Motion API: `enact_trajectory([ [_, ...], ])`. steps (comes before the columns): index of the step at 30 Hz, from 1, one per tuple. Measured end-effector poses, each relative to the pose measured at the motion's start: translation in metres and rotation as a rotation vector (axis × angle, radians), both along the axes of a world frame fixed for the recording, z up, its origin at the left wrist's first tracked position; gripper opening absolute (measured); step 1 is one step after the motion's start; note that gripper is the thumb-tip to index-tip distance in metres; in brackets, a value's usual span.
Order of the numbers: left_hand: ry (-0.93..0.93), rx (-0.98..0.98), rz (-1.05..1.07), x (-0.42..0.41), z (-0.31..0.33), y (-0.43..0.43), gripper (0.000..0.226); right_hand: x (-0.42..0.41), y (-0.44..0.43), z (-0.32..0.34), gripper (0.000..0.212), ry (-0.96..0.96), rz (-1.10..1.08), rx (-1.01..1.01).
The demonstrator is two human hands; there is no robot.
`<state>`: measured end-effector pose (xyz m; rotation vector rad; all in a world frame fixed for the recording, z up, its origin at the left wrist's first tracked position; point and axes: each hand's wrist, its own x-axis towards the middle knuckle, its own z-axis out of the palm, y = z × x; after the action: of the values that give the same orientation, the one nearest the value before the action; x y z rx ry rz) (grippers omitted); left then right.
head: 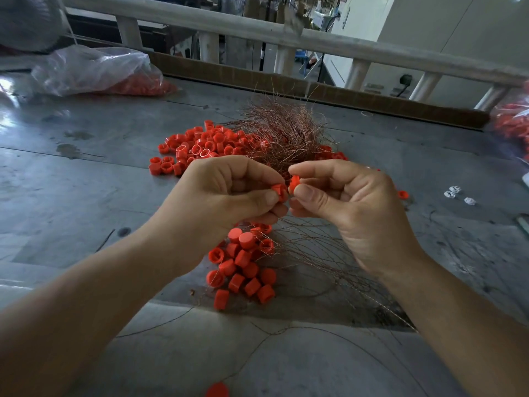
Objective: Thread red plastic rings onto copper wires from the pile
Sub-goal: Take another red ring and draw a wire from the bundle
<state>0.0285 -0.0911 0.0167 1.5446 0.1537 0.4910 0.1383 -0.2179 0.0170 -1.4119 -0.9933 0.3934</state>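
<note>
Just before the small heap of red rings point(243, 267), a single red piece point(217, 390) is cut off by the lower edge. Above this heap both forearms rise and meet. The left hand point(226, 196) pinches one red ring point(279, 191) between thumb and forefinger; the right hand point(352, 202) pinches a second ring point(294, 183), almost touching the first. Thin copper wires point(312, 247) run beneath the hands, but whether one passes through either ring is hard to see. Behind the heap lie the big ring pile point(200, 146) and the tangled wire bundle point(286, 130).
</note>
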Motion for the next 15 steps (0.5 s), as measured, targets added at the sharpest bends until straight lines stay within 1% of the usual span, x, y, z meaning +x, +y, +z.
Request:
enact_trajectory([
  [9,-0.008,-0.017,-0.005,0.0002,-0.0001,0.0007,0.016,0.0007,0.0003,0.0001,0.020,0.014,0.012,0.004],
  [15,0.005,-0.008,0.005,-0.0002,-0.0007,0.0001,0.019,-0.0026,0.0002,-0.0013,0.021,-0.153,-0.019,-0.014],
])
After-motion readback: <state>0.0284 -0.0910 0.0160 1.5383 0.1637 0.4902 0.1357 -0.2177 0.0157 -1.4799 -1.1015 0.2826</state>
